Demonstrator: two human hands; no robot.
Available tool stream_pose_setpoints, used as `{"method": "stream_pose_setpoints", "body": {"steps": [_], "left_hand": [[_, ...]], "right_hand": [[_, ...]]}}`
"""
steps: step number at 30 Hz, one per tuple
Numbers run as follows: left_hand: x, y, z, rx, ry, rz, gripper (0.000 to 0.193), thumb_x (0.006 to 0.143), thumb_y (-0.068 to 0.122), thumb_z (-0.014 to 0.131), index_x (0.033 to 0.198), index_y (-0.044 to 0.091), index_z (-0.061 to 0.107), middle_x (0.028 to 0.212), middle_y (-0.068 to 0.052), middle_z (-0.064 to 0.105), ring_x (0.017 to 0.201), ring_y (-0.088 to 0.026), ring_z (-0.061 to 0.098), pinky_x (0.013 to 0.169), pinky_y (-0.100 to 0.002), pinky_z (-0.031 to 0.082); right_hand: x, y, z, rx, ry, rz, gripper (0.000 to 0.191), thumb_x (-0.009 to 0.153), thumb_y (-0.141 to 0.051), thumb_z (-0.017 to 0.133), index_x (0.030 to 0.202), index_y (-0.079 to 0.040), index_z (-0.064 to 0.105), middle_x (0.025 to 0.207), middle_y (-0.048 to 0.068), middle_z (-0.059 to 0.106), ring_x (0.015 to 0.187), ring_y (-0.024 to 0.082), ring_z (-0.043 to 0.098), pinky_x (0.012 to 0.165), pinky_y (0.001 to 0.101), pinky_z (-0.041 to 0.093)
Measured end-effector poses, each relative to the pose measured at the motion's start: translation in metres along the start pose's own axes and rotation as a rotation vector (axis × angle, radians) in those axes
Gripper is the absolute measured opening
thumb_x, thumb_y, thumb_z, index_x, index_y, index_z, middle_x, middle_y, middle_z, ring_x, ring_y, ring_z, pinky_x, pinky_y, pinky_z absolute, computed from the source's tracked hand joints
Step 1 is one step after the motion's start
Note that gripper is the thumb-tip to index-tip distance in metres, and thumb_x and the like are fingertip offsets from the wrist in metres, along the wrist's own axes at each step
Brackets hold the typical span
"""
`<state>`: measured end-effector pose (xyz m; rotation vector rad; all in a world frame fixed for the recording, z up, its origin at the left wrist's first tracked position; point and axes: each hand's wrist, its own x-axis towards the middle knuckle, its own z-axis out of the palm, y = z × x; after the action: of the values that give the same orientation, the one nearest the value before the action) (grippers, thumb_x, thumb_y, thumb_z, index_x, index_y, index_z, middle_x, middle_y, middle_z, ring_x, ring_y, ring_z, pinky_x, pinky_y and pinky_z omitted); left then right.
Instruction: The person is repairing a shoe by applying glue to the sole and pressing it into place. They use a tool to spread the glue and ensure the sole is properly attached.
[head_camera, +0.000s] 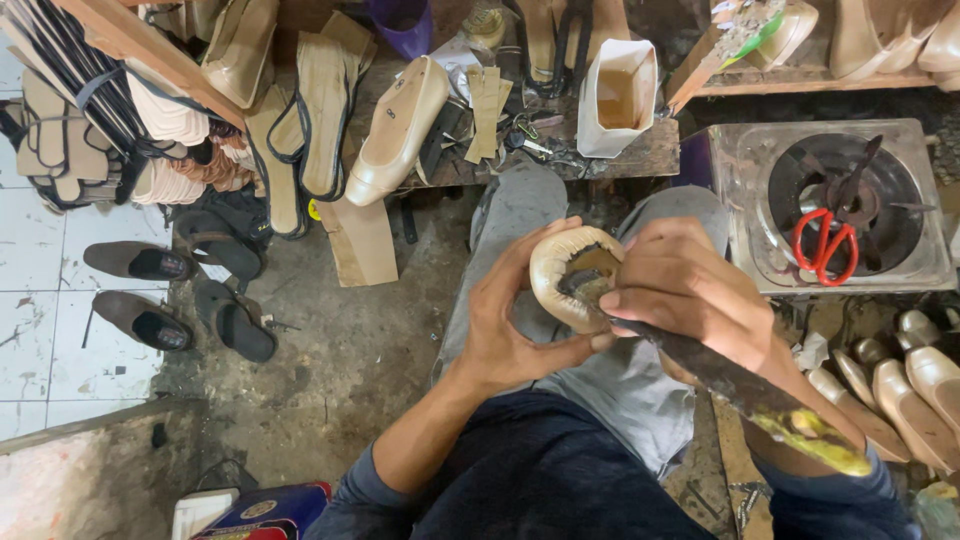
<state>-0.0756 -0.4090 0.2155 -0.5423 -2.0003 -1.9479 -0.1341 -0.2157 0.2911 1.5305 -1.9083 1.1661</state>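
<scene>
- Head view looks straight down on a seated person in grey trousers (640, 380), working over the lap.
- Left hand (510, 320) curls around a beige shoe (565, 275), thumb underneath and fingers wrapped over the far edge, holding it upside down above the knees.
- Right hand (690, 295) is clenched tight on a long dark tool (740, 385), fingers folded over the shaft; the tool's tip sits in the shoe's gathered edge, touching it.
- The tool's handle end runs back along the right forearm and carries a yellow-green smear.
- The shoe's rim shows pleated, folded-in material around a dark opening.
- Ahead of the knees, a wooden bench (640, 155) carries a white paper bag (617, 95), standing upright and open.
- A finished beige pump (400, 130) lies tilted on the bench's left end, beside strips of pale cut material.
- To the right, a metal stove (750, 220) holds red-handled scissors (825, 245) resting on its burner.
- Near the right edge, a row of shiny beige shoes (915, 395) lies on the floor, just beside the right arm.
- Far left, brown slip-on shoes (135, 290) sit on the white floor tiles, with black sandals (235, 320) close by on the dark concrete.
- Stacked soles (170, 120) and straps hang off a rack at upper left.
</scene>
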Motion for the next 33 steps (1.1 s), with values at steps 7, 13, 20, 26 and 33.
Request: {"method": "stream_pose_setpoints", "body": {"steps": [7, 13, 20, 26, 33], "left_hand": [[-0.002, -0.002, 0.002, -0.067, -0.001, -0.069, 0.095, 0.076, 0.021, 0.094, 0.154, -0.002, 0.045, 0.145, -0.016, 0.060, 0.132, -0.022, 0.065, 0.112, -0.034, 0.056], [-0.004, 0.000, 0.000, -0.094, -0.028, -0.116, 0.095, 0.079, 0.023, 0.092, 0.156, -0.003, 0.044, 0.145, -0.015, 0.061, 0.131, -0.021, 0.066, 0.110, -0.034, 0.057], [-0.004, 0.002, -0.001, -0.141, -0.058, -0.161, 0.091, 0.079, 0.022, 0.091, 0.154, -0.003, 0.046, 0.141, -0.013, 0.064, 0.127, -0.019, 0.067, 0.109, -0.032, 0.058], [-0.003, 0.003, -0.002, -0.115, -0.053, -0.159, 0.087, 0.079, 0.022, 0.090, 0.152, -0.003, 0.049, 0.134, -0.013, 0.066, 0.121, -0.018, 0.069, 0.104, -0.031, 0.060], [-0.004, 0.002, -0.003, -0.128, -0.045, -0.152, 0.082, 0.081, 0.021, 0.089, 0.149, -0.004, 0.050, 0.135, -0.014, 0.066, 0.119, -0.019, 0.070, 0.104, -0.035, 0.063]], "right_hand": [[-0.002, -0.002, 0.000, 0.005, -0.021, 0.004, 0.024, 0.083, -0.006, 0.076, 0.100, 0.006, 0.063, 0.094, 0.017, 0.066, 0.088, 0.032, 0.069, 0.083, 0.0517, 0.056], [-0.004, -0.001, 0.002, -0.057, 0.006, -0.007, 0.028, 0.083, -0.008, 0.078, 0.104, 0.006, 0.066, 0.100, 0.015, 0.067, 0.092, 0.029, 0.070, 0.086, 0.0510, 0.058], [0.000, -0.004, -0.001, -0.073, -0.027, -0.017, 0.030, 0.085, -0.009, 0.080, 0.106, 0.005, 0.064, 0.102, 0.015, 0.067, 0.092, 0.030, 0.069, 0.088, 0.0511, 0.057], [0.006, -0.005, -0.006, -0.114, -0.107, -0.046, 0.033, 0.082, -0.011, 0.078, 0.108, 0.005, 0.065, 0.105, 0.017, 0.067, 0.096, 0.034, 0.067, 0.090, 0.0525, 0.054], [0.006, -0.005, -0.010, -0.120, -0.167, -0.050, 0.037, 0.080, -0.017, 0.074, 0.108, 0.006, 0.067, 0.104, 0.018, 0.067, 0.098, 0.035, 0.066, 0.093, 0.0535, 0.052]]}}
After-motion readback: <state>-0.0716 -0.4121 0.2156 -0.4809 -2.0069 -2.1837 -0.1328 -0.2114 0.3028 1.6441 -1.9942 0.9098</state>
